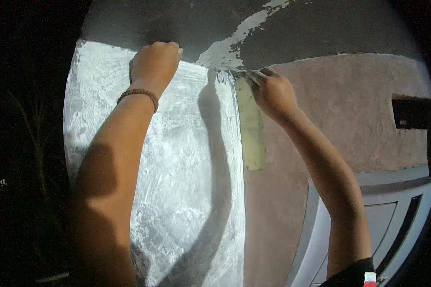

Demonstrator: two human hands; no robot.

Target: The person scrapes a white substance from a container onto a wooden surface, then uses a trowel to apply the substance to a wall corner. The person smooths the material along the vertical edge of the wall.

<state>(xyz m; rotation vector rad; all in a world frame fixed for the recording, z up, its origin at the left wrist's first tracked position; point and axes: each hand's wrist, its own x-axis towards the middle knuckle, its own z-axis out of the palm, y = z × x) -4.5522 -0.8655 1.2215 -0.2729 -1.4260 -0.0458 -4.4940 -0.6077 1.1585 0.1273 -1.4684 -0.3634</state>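
Note:
My left hand (155, 67) is closed in a fist at the top edge of the white-coated wall (177, 138), just below the dark ceiling; what it holds, if anything, is hidden. A brown braided band (138, 94) circles that wrist. To the right, my right hand (273, 91) grips a thin flat tool that looks like a putty knife (238, 71), seen nearly edge-on. Its blade touches the wall's upper corner, where rough white putty (222, 78) sits. My fingers cover the handle. A jagged streak of pale putty (234, 40) runs up across the ceiling from there.
The pinkish-brown wall (330, 110) meets the white one at a vertical corner, beside a pale yellow patch (253, 131). A dark rectangular opening (409, 112) and a light-framed door or window (392, 225) are at the right. Darkness and a thin plant (38, 143) lie left.

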